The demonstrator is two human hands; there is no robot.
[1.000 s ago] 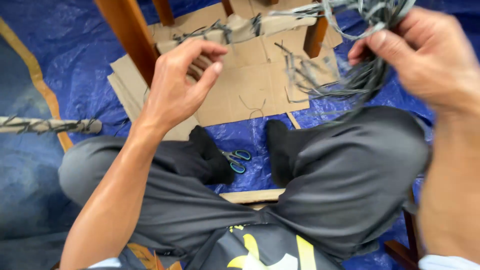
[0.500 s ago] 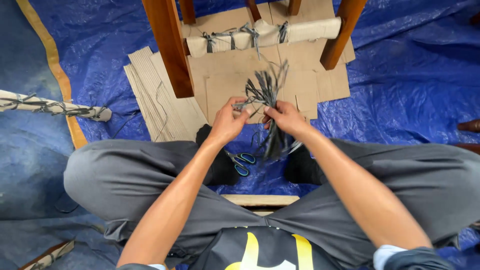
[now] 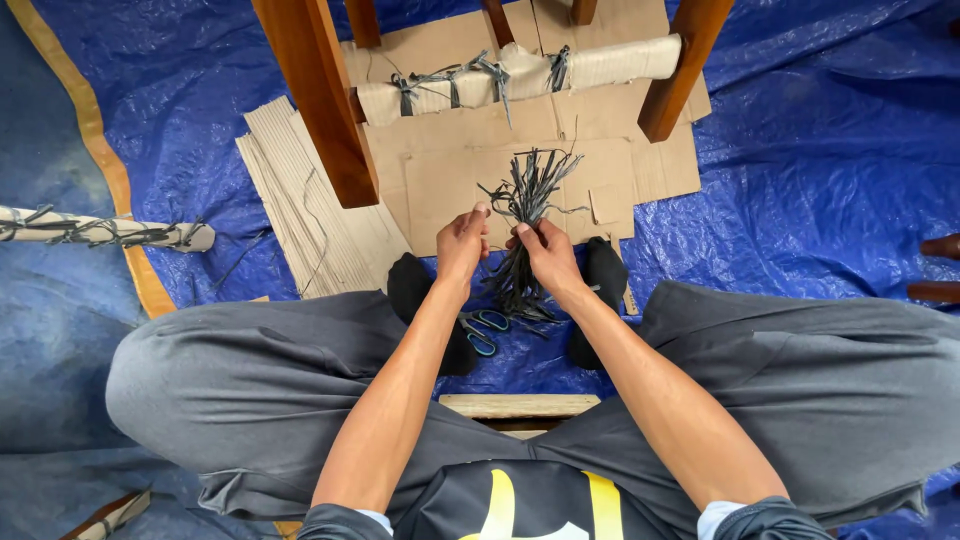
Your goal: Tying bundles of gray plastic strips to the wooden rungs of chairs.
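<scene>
I sit cross-legged on a blue tarp. My right hand grips a bundle of dark grey strips around its middle, with the ends fanning out above and hanging below. My left hand pinches at strands on the bundle's left side. Both hands hover just above my black-socked feet. Ahead stands a wooden frame with brown legs and a pale wrapped rail tied with similar grey strips.
Flattened cardboard sheets lie under the frame. Scissors with blue-grey handles rest between my feet. A wrapped pale pole lies at the left. A wooden slat lies by my lap. Brown wooden legs show at right.
A second ago my hands were raised and spread wide near the camera with the strips. They have come down and together, holding the bundle low in front of my feet.
</scene>
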